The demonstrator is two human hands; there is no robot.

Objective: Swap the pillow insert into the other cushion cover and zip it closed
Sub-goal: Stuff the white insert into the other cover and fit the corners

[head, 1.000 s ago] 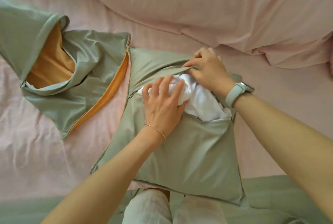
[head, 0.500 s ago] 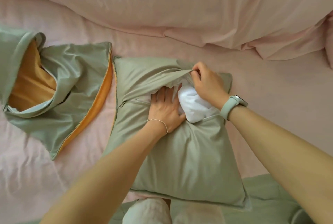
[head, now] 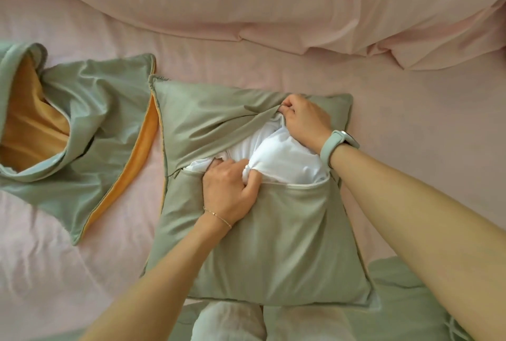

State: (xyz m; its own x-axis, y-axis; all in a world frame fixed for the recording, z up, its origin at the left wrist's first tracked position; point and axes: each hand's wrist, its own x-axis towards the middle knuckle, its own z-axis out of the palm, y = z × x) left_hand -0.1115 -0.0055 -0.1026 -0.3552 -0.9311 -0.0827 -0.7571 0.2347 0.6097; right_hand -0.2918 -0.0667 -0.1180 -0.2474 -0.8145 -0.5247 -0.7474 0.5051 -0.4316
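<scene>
- Pillow insert (head: 284, 161), white and soft, is bulging out of the open slot of the sage cushion cover (head: 273, 244), directly under both hands.
- Left hand (head: 232, 190) is bunching a fistful of the insert at the slot's near edge; it looks light and squashy, so gripping by handfuls and stuffing corner by corner is likely working best.
- Right hand (head: 304, 118), just beyond the left, is pinching the cover's upper flap and lifting it clear; the thin fabric is creasing and probably sliding easily.
- Zipper is lying open along the slot; its pull is not clearly showing.
- Empty cover (head: 90, 132) with orange lining is lying well to the left of the left hand.
- Pink bed sheet (head: 410, 121) is carrying everything, with a rumpled pink duvet (head: 273, 6) beyond the right hand.
</scene>
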